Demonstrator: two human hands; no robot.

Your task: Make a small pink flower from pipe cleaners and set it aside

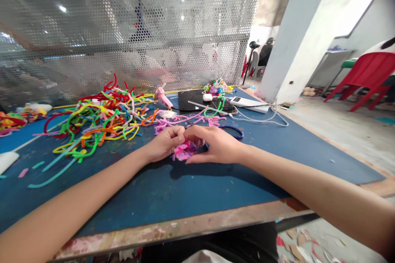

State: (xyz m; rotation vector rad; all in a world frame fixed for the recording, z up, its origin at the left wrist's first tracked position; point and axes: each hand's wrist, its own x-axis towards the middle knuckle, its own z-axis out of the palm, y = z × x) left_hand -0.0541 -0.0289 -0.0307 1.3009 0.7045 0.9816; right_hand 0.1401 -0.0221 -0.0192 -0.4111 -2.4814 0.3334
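Note:
My left hand is closed, its thumb and fingers pinching a small fuzzy pink-and-purple bundle that looks like pipe cleaner shaped into a flower. From the other side my right hand curls round the same bundle, with its index finger meeting the left fingertips and its thumb along the lower edge. The exact grip between the fingertips is hidden. Just behind my right hand lies a dark blue loop, like a scissors handle, partly covered. Pink pipe cleaners lie beyond both hands.
A tangled heap of coloured pipe cleaners covers the table's left side. Behind my hands are a pink glue gun, a black board, a white earbud case and a white power bank with a cable. A perforated metal screen borders the back.

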